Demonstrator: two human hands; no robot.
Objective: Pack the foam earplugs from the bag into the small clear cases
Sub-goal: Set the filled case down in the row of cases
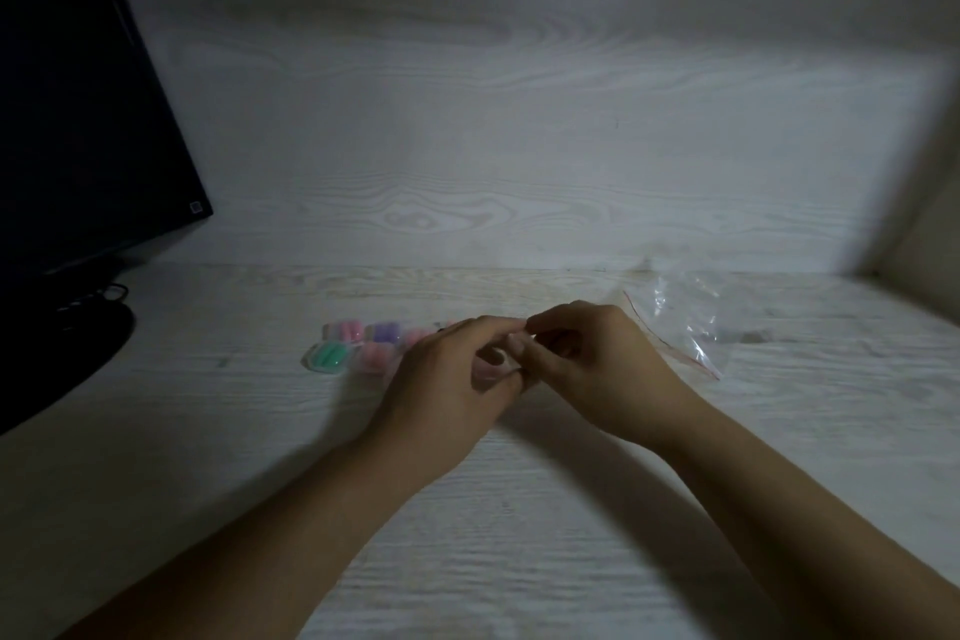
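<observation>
Left hand [447, 374] and right hand [587, 353] met at desk centre, fingers curled round small clear plastic case [493, 369], contents unclear. Filled clear cases with pink, purple, green foam earplugs [358, 343] lay at nine o'clock. Crumpled clear zip bag [680, 322] at three o'clock looked nearly empty; packing seemed almost done.

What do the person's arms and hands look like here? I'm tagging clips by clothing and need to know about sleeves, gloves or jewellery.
Both forearms are bare as far as the picture shows: no sleeves in view. The left hand and right hand wear no gloves. No watch, bracelet or ring is visible, though the light is dim and the fingers are partly hidden.
</observation>
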